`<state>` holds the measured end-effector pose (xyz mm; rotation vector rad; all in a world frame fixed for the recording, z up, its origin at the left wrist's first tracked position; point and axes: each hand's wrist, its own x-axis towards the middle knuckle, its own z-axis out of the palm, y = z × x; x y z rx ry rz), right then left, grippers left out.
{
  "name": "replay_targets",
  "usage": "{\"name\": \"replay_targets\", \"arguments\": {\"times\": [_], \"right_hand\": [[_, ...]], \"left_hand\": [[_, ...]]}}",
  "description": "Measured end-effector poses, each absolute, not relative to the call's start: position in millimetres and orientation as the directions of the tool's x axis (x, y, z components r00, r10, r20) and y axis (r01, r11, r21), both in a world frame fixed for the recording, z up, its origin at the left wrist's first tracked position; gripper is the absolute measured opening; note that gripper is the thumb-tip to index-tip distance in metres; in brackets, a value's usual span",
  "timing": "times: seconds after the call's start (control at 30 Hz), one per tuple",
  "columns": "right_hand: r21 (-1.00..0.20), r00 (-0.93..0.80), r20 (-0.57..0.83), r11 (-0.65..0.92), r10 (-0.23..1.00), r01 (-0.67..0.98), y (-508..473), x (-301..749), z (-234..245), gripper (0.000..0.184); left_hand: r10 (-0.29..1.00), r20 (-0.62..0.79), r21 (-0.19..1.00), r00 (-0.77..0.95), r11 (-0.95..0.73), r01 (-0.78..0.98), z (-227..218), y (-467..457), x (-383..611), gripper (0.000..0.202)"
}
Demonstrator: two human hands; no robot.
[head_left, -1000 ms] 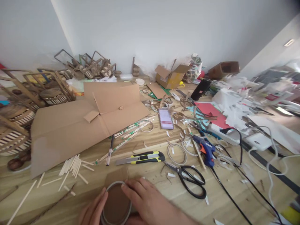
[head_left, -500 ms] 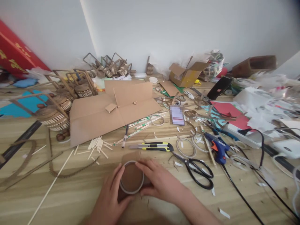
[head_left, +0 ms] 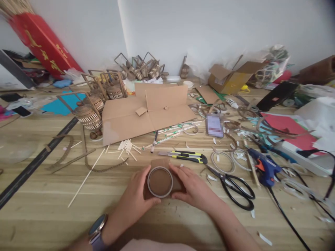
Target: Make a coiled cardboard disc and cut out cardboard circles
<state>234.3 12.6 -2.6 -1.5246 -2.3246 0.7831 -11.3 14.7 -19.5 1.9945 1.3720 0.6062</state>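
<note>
A thin pale ring (head_left: 149,191) sits between my two hands, over brown cardboard (head_left: 160,162) that shows through its middle and past its far edge. My left hand (head_left: 137,190), with a watch on the wrist, curves round the ring's left side, thumb at the near edge. On the right side, my right hand (head_left: 195,186) has its fingers and thumb closed about the ring and cardboard. The undersides of both are hidden. Just beyond lies a yellow and black utility knife (head_left: 187,156), blade out. Black-handled scissors (head_left: 230,184) rest right of my right hand.
A blue glue gun (head_left: 268,170) with its cord lies at the right. Cut sticks (head_left: 127,148) and an unfolded cardboard sheet (head_left: 123,122) are ahead. Small bucket-like models (head_left: 87,118) stand at the left. A phone (head_left: 214,124), loose rings and paper scraps litter the right side.
The view has shifted left, so the table's things appear farther right. Both hands stay around the ring, which now appears more squarely from above. The watch has come into view.
</note>
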Motion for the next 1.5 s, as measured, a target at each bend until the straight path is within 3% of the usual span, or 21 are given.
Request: {"name": "replay_targets", "arguments": {"times": [0.23, 0.63, 0.87, 1.0, 1.17, 1.33, 1.5], "right_hand": [[-0.569, -0.4, -0.103, 0.276, 0.911, 0.775, 14.1, 237.2, -8.1, 0.09], [-0.657, -0.382, -0.058, 0.253, 0.922, 0.711, 17.0, 240.0, -3.2, 0.073], [-0.3, -0.452, 0.02, 0.436, 0.892, 0.848, 66.7, 225.7, 29.6, 0.033], [-0.128, -0.501, -0.012, 0.496, 0.865, 0.859, 119.8, 205.3, 35.0, 0.025], [0.047, -0.592, -0.063, 0.595, 0.803, 0.802, 167.4, 179.2, 23.4, 0.029], [0.101, -0.643, -0.033, 0.643, 0.765, 0.759, 180.7, 171.7, 20.5, 0.026], [0.011, -0.603, 0.096, 0.605, 0.792, 0.796, 153.2, 191.7, 33.9, 0.011]], "left_hand": [[0.893, 0.033, 0.652, 0.45, -0.36, 0.667, -17.2, 25.9, 9.0, 0.102], [0.897, -0.001, 0.733, 0.442, -0.3, 0.611, -27.1, 23.5, 7.2, 0.093], [0.899, -0.007, 0.737, 0.437, -0.291, 0.61, -31.7, 25.7, 9.3, 0.091], [0.896, -0.043, 0.732, 0.441, -0.272, 0.625, -28.2, 26.2, 10.3, 0.089], [0.896, -0.082, 0.732, 0.436, -0.243, 0.637, -25.4, 25.8, 10.8, 0.091], [0.899, -0.086, 0.725, 0.43, -0.24, 0.645, -24.2, 27.5, 11.1, 0.092], [0.895, -0.075, 0.717, 0.44, -0.258, 0.647, -24.1, 26.9, 11.1, 0.089]]}}
